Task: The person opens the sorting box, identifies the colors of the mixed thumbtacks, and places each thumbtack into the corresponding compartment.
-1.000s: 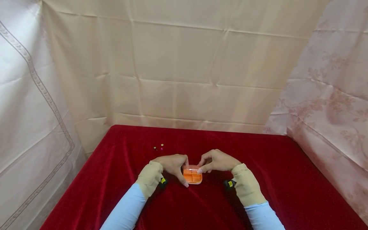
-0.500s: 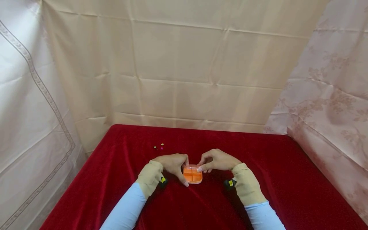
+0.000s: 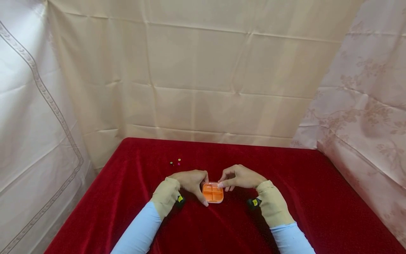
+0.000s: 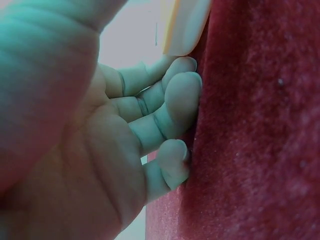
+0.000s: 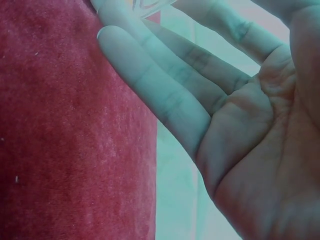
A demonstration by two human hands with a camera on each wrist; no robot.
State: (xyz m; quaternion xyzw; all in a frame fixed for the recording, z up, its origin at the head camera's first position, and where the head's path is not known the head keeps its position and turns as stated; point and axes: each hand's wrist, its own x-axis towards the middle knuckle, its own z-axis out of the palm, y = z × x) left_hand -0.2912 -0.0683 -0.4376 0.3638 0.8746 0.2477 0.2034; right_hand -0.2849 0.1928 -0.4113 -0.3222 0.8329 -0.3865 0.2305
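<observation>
Orange and four-celled, the pill box point(image 3: 213, 193) sits on the red velvet tablecloth point(image 3: 304, 197) in the head view, between both hands. Little has shifted over the last second: the left hand point(image 3: 189, 182) still pinches its left edge with thumb and curled fingers, the right hand point(image 3: 240, 177) has drawn its fingertips slightly back onto the clear lid at the far edge, so the lid looks nearly down. Three small beads point(image 3: 175, 162) lie well apart, obstructing nothing.

Left wrist view: curled fingers point(image 4: 170, 100) press the cloth, the box edge point(image 4: 182, 25) above them.

Right wrist view: fingers point(image 5: 165, 85) extend fairly straight, tips touching the clear lid point(image 5: 147, 5).
</observation>
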